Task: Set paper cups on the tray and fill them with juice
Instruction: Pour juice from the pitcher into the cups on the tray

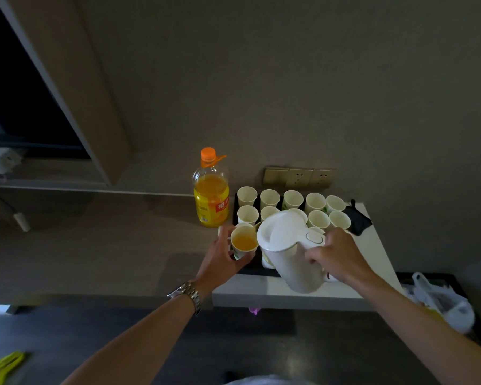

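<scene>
A paper cup holding orange juice sits at the front-left corner of the black tray, upright, mouth up. The left hand reaches in from the lower left with its forearm extended, its fingers curled round the cup's left side and base. The right hand grips the handle of a white lidded jug, which is tilted, its long axis leaning up and left so the spout end sits just beside the cup's rim; whether liquid is flowing cannot be made out. Behind them, empty paper cups stand upright in rows on the tray. A capped juice bottle stands upright just left of the tray on the white table.
</scene>
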